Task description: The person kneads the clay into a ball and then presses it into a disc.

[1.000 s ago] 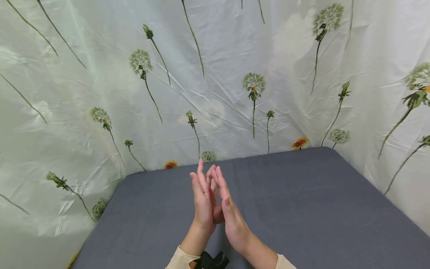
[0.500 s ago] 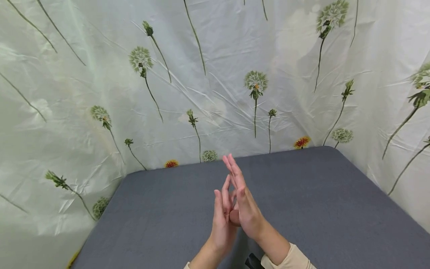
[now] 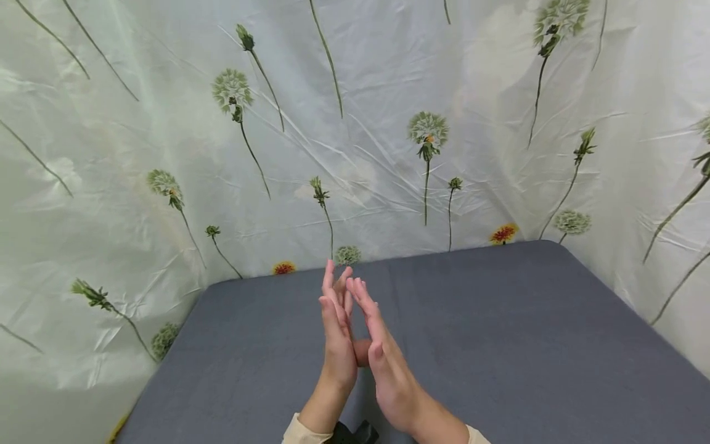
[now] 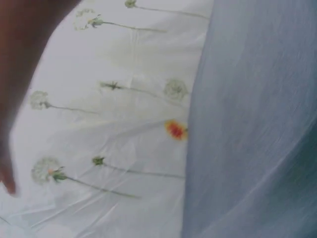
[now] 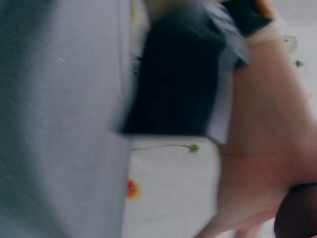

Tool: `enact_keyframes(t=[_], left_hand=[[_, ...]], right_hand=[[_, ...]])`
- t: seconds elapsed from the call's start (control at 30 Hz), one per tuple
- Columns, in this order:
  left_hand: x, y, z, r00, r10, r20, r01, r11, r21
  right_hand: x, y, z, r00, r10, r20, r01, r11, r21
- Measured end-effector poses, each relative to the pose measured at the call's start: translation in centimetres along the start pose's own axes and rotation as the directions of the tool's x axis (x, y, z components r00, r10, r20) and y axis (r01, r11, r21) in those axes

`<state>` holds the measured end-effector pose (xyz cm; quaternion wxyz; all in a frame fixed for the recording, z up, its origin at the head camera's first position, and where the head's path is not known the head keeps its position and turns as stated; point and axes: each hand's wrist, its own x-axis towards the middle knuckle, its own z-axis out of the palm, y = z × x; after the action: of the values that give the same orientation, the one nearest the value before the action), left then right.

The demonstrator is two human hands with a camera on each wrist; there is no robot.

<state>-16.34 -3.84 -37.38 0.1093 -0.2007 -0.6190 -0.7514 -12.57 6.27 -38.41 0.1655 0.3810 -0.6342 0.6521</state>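
A small, smooth reddish-brown ball (image 3: 362,353) sits between the two palms, held up over the table in the head view. Its sides are partly hidden by the hands. My left hand (image 3: 339,354) stands upright with fingers straight, its palm against the ball from the left. From the right, my right hand (image 3: 392,379) leans in, fingers extended, palm facing the ball. The fingertips of both hands come close together at the top. In the right wrist view the ball (image 5: 298,214) shows dark at the lower right corner, beside a hand (image 5: 252,193).
A table with a dark grey cloth (image 3: 499,333) lies under the hands. Behind and around it hangs a pale curtain (image 3: 377,142) printed with dandelions. A black wrist device (image 5: 178,79) fills much of the right wrist view.
Both hands first shift right, then back left. Since half a second ago the left hand slides forward and the right hand back, with the ball between the palms.
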Motion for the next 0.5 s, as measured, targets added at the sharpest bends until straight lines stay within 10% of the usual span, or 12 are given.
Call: enact_keyframes(t=[0.27,0.5], left_hand=[[-2.1,-0.6,2.7,0.945,-0.214,0.246,0.241,0.967,-0.085],[-2.0,1.7,2.3,0.963,-0.135,0.232,0.169,0.977,-0.132]], right_hand=[[1.3,-1.1,-2.7,0.99,-0.122,-0.068,0.119,0.992,-0.051],[1.4,0.1,-2.3,0.988,-0.141,-0.067,0.119,0.959,-0.258]])
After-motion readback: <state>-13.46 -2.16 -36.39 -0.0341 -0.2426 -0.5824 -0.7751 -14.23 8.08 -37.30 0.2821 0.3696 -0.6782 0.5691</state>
